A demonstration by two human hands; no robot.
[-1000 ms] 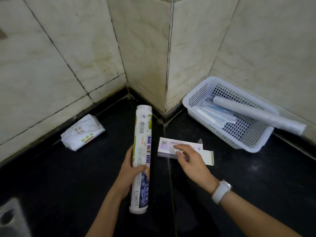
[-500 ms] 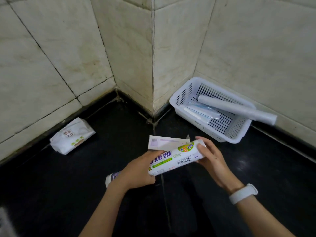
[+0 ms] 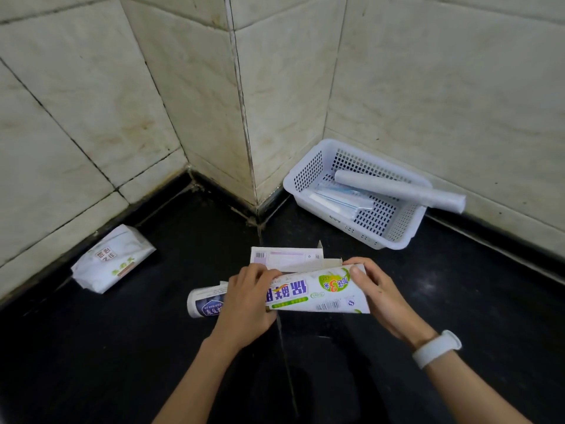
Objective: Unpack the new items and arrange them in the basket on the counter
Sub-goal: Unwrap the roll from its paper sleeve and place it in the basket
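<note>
I hold a printed roll in a white, green and blue wrapper (image 3: pixel 315 293) level above the black counter. My left hand (image 3: pixel 247 304) grips its middle and hides part of it. My right hand (image 3: pixel 376 292) pinches the wrapper's right end. Just behind the roll lies an opened white carton (image 3: pixel 287 258) with its flaps up. At the back right, against the tiled wall, stands the white perforated basket (image 3: pixel 308 172). Inside it are a flat clear packet (image 3: pixel 339 197) and a plain white roll (image 3: pixel 400 191) that sticks out over the right rim.
A white soft pack with green print (image 3: pixel 113 260) lies at the left by the wall base. Tiled walls form a corner (image 3: pixel 244 117) behind the counter. The dark countertop (image 3: pixel 458 286) stretches right of my hands.
I turned the printed roll from upright to level. My right hand left the carton and took hold of the roll's right end. The view shifted slightly.
</note>
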